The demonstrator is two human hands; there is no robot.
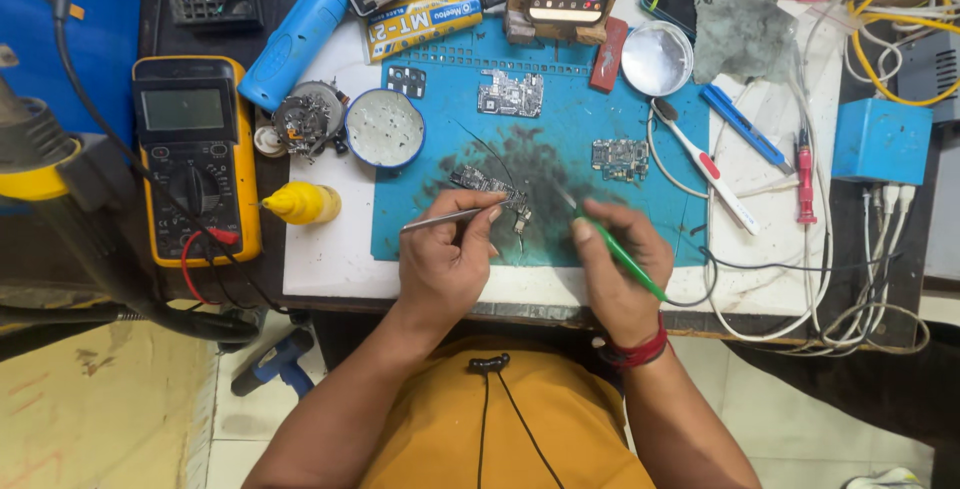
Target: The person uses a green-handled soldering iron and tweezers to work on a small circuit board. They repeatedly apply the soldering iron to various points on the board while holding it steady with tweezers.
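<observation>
A yellow meter (pixel 197 157) lies at nine o'clock. The left hand (pixel 447 261) pinches tweezers (pixel 442 219) against the small circuit board (pixel 489 187) at the blue mat's (pixel 420 229) centre; the right hand (pixel 612 271) grips a green tool (pixel 620 254), tip near it. Work looks midway; two more boards (pixel 510 94) wait at twelve.

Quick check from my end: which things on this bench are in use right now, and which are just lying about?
In use:
left hand holding tweezers
right hand holding green-handled tool
small circuit board on blue mat

Lying about:
yellow multimeter
two other boards
blue-rimmed round tin
yellow bottle
</observation>
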